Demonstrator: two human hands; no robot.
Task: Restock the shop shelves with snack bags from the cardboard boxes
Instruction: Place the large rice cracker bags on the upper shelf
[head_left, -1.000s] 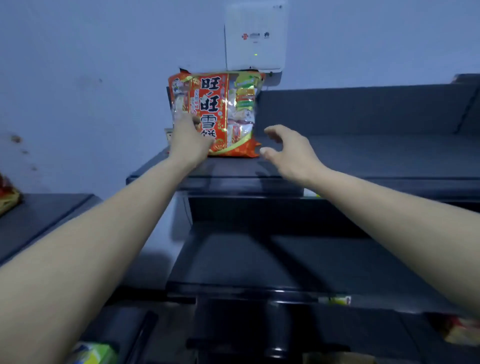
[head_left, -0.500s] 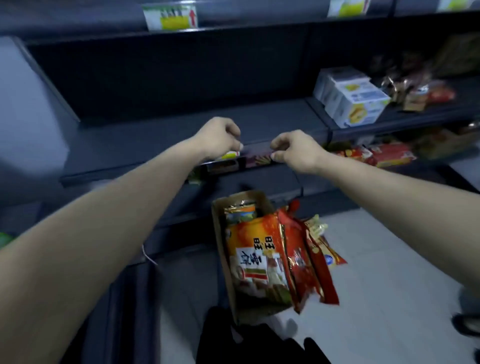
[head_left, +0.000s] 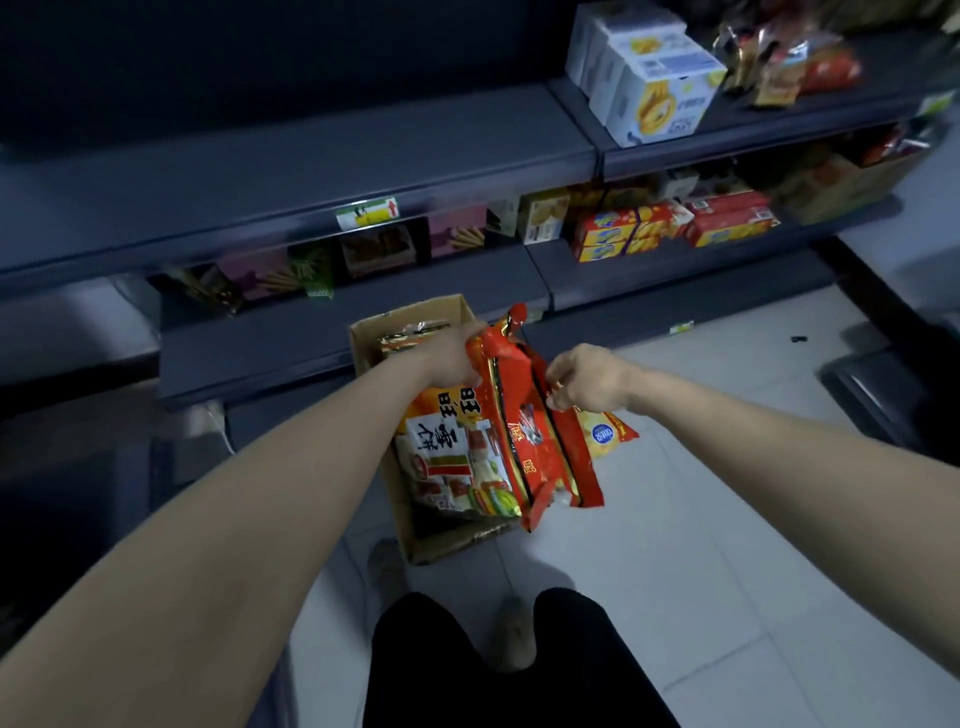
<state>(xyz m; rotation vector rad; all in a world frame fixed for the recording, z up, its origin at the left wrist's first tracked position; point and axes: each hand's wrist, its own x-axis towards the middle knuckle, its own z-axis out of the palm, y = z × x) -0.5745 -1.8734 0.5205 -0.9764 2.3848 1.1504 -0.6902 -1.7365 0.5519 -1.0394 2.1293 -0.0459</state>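
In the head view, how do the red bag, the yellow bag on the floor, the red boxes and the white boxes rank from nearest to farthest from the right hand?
1. red bag: pinched by the right hand.
2. yellow bag: on the floor, just below that hand.
3. red boxes: lower shelf, to the right.
4. white boxes: higher shelf, farthest.

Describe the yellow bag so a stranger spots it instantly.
Start at the cardboard box on the floor. Beyond the red bags at its right side, under the right hand, lies the yellow bag: the only one with a round blue logo.
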